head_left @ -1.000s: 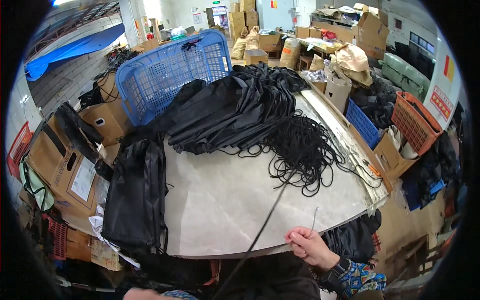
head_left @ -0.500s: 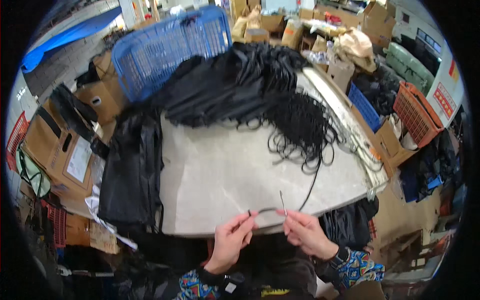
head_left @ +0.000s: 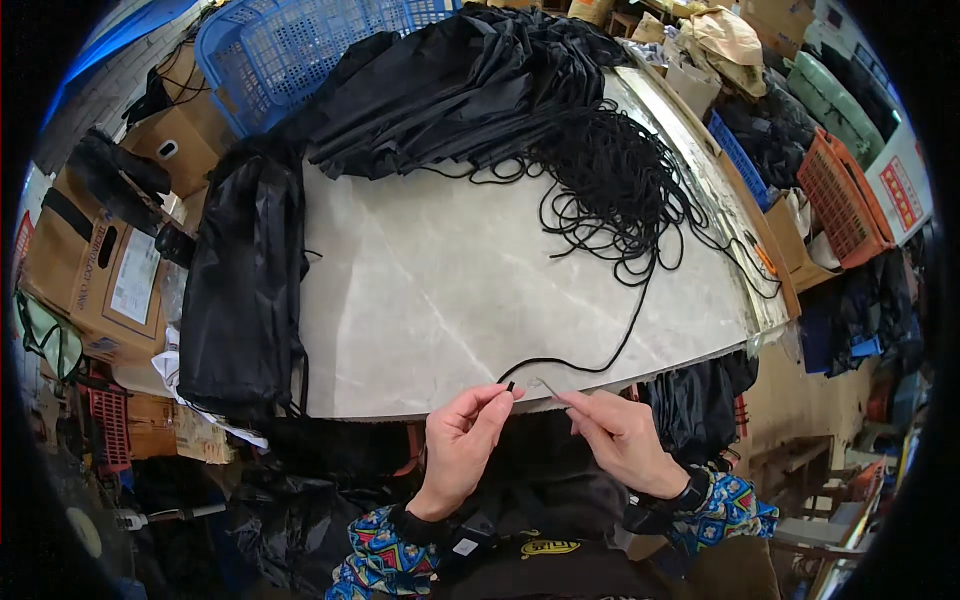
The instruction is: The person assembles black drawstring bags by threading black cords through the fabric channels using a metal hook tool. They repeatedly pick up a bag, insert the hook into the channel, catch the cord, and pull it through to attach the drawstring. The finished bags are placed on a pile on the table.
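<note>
Near the front edge of the pale table (head_left: 420, 280), my left hand (head_left: 463, 440) pinches a black cord (head_left: 565, 362), its short end sticking up past the fingertips. My right hand (head_left: 622, 438), just beside it, is closed on a thin metal needle-like tool (head_left: 549, 388). The tool's tip points at the cord end with a small gap between; its exact shape is blurred. From my left hand the cord curves across the table to a tangled heap of black cord (head_left: 612, 185). Black fabric (head_left: 430, 105) is piled behind it.
Folded black fabric (head_left: 243, 290) lies along the table's left side. A blue plastic basket (head_left: 285, 60) stands behind. A cardboard box (head_left: 115, 285) is at far left, an orange crate (head_left: 843, 200) at right. Something orange-handled (head_left: 763, 257) lies on the table's right edge.
My view has tipped downward. My right hand has turned the tool from upright to pointing left at the cord end. The cord no longer stretches between my two hands.
</note>
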Motion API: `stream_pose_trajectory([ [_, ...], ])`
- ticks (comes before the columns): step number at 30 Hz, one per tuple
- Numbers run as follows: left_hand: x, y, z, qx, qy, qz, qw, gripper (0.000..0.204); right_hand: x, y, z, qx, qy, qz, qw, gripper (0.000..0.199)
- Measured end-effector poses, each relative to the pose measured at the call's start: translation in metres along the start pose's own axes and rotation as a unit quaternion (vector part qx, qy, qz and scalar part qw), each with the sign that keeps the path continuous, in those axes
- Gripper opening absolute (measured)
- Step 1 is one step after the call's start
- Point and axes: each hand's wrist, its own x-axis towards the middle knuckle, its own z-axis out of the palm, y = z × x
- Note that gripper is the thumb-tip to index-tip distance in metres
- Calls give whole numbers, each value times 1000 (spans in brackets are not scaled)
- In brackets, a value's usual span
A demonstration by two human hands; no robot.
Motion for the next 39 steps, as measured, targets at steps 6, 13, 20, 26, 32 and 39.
stream_pose_trajectory([
  [6,0,-6,-5,13,0,16,1000,17,2,2,6,-45,49,0,998,32],
  [13,1,-6,-3,12,3,15,1000,15,2,4,14,-83,73,-53,992,33],
  [20,1,-6,-8,8,-5,-4,1000,15,0,5,16,-108,65,-92,988,38],
  [26,1,-9,-1,154,31,117,981,18,0,2,15,-62,33,-54,996,39],
  [32,0,-2,-2,93,1,38,995,20,0,2,14,-89,25,-63,994,37],
  [39,7,4,-6,-86,-62,-107,989,26,1,9,11,-157,3,-113,981,37],
])
